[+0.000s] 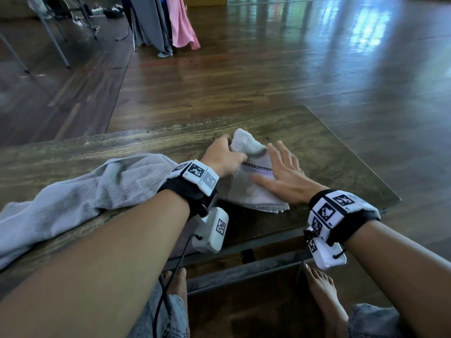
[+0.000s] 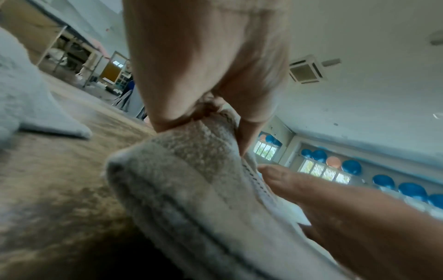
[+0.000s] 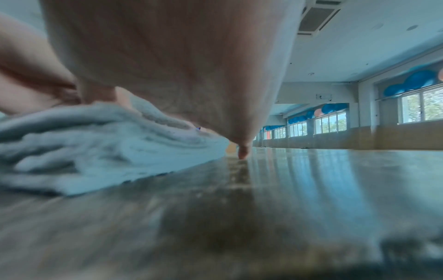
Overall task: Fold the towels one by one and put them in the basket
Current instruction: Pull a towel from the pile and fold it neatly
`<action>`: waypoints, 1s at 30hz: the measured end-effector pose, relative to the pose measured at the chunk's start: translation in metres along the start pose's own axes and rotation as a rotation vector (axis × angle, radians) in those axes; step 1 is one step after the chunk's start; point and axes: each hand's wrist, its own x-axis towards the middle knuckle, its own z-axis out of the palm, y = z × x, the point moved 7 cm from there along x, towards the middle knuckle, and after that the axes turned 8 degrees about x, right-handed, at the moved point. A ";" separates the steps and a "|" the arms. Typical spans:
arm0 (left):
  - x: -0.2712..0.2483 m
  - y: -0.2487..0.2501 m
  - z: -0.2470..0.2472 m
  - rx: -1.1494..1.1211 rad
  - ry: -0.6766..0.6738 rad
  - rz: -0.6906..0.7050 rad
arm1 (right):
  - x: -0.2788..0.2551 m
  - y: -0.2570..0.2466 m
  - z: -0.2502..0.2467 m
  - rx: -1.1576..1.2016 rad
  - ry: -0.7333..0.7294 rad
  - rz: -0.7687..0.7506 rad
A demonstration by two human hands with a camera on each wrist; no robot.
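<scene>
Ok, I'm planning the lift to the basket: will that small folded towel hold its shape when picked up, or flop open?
Probably floppy: the small folded towel is soft terry, and its far end already bends up where the left hand pinches it. The stacked layers at the near edge look loose, so they may fan open unless gripped together. The right hand flattens it easily, suggesting it is light.

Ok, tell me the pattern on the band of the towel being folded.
A black-and-white checkered strip above a faint purple line on the white towel; the head view shows it best.

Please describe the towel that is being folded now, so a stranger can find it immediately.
On the wooden table, look between the two hands. The small folded towel lies there, with a checkered stripe across it. The larger grey towel on the left is unfolded and plain.
</scene>
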 end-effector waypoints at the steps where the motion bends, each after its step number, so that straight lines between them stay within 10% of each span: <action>1: -0.001 0.002 -0.002 -0.071 0.008 0.016 | 0.001 0.002 -0.008 0.042 0.044 0.028; 13: -0.019 -0.002 -0.028 -0.534 0.071 0.117 | 0.002 -0.015 -0.039 0.588 0.180 0.091; 22: -0.072 0.029 -0.083 -0.291 0.361 0.272 | -0.026 -0.066 -0.078 0.585 0.413 -0.055; 30: -0.145 0.028 -0.204 -0.354 0.373 0.180 | -0.071 -0.226 -0.083 0.786 0.102 -0.266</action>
